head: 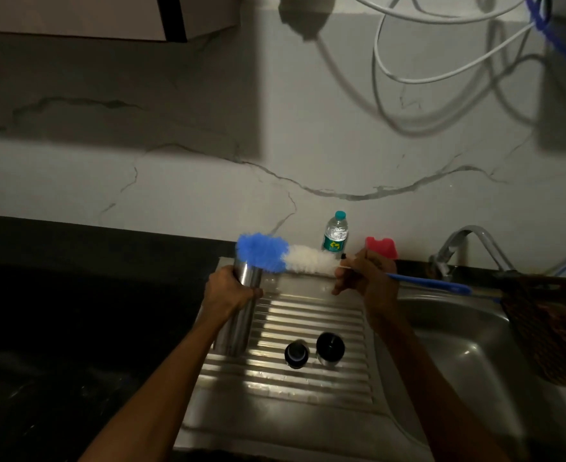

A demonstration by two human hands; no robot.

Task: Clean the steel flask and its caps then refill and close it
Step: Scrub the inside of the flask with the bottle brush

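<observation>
My left hand (228,291) grips the steel flask (238,315) near its top, over the left end of the ribbed steel drainboard (308,388). My right hand (365,278) holds the blue handle of a bottle brush (285,255). The brush lies level, and its blue bristle tip is at the flask's open mouth, with white bristles behind it. Two dark caps stand on the drainboard in front of me: a smaller one (296,353) on the left and a larger one (330,348) on the right.
A clear water bottle (335,236) with a teal cap and a red object (381,246) stand by the marble wall. The sink basin (468,348) and its tap (458,245) are to the right, with a dark woven basket (548,325) on the basin's edge. Black counter lies at left.
</observation>
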